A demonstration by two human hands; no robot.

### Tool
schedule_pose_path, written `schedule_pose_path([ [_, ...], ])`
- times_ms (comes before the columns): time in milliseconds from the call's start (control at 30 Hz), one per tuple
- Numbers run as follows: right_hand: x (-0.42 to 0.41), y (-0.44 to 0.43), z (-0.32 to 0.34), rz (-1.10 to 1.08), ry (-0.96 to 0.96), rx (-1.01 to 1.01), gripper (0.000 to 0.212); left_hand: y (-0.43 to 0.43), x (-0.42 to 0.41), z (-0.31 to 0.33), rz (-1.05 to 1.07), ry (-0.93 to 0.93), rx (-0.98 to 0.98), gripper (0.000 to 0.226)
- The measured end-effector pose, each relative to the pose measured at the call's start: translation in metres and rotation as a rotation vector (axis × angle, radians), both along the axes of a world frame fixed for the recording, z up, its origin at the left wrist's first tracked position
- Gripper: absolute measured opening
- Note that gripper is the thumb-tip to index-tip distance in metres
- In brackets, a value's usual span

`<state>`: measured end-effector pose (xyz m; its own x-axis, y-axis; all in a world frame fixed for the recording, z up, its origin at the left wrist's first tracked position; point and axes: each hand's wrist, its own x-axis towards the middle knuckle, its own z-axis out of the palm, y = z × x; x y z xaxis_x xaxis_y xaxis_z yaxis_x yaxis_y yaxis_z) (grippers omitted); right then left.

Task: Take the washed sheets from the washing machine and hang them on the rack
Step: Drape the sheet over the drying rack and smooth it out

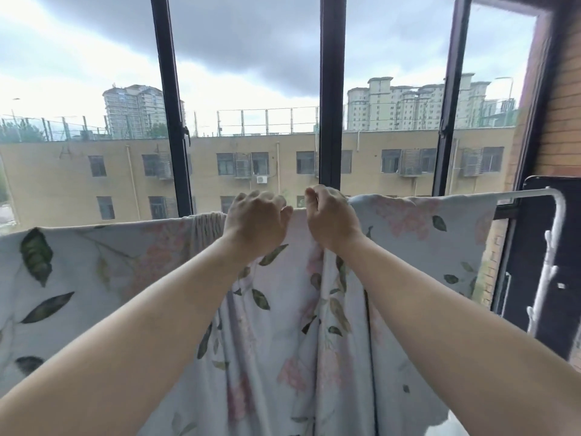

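Head view: sheet (94,278) drapes over rack (534,193); left hand (256,221) and right hand (330,215) grip its bunched top edge, only spreading seemingly left.

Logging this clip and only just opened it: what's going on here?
A person is hanging a floral sheet over the white rack by the window. The sheet is draped along the rail, fairly flat towards either side but bunched into folds in the middle. The left hand and the right hand grip its top edge there, close together, fingers curled over the fabric.
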<state>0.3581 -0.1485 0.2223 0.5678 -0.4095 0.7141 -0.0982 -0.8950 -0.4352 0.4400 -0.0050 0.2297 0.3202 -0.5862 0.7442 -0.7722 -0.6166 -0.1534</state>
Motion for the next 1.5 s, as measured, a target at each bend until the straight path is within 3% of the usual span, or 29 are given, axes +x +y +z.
schedule_pose_path([
  [133, -0.028, -0.055, -0.007, -0.143, -0.045, 0.015, 0.038, -0.056, -0.011, -0.001, -0.070, 0.132, -0.011, 0.035],
  [233, -0.044, -0.091, -0.013, -0.201, 0.004, 0.023, 0.042, -0.087, -0.013, -0.004, 0.009, 0.186, -0.045, 0.034],
  [500, -0.040, -0.152, -0.005, -0.235, 0.128, 0.024, 0.054, -0.129, -0.021, -0.002, 0.110, 0.143, -0.087, 0.040],
  [600, -0.031, -0.157, -0.005, -0.242, 0.174, -0.053, 0.065, -0.130, -0.020, -0.011, 0.188, 0.083, -0.110, 0.052],
  [833, -0.024, -0.171, -0.022, -0.240, 0.004, -0.137, 0.061, -0.134, -0.006, -0.026, 0.192, -0.126, -0.243, 0.044],
  [967, -0.026, -0.190, -0.022, -0.308, 0.005, -0.183, 0.059, -0.138, -0.001, -0.027, 0.216, -0.151, -0.270, 0.045],
  [1133, -0.036, -0.221, -0.023, -0.367, 0.010, -0.198, 0.055, -0.145, -0.001, -0.025, 0.288, -0.186, -0.269, 0.063],
  [1267, -0.043, -0.248, -0.025, -0.307, -0.030, -0.255, 0.053, -0.148, -0.007, -0.025, 0.337, -0.149, -0.266, 0.064],
  [1500, -0.065, -0.308, -0.026, -0.292, 0.030, -0.346, 0.065, -0.158, -0.023, -0.022, 0.369, -0.168, -0.315, 0.057],
])
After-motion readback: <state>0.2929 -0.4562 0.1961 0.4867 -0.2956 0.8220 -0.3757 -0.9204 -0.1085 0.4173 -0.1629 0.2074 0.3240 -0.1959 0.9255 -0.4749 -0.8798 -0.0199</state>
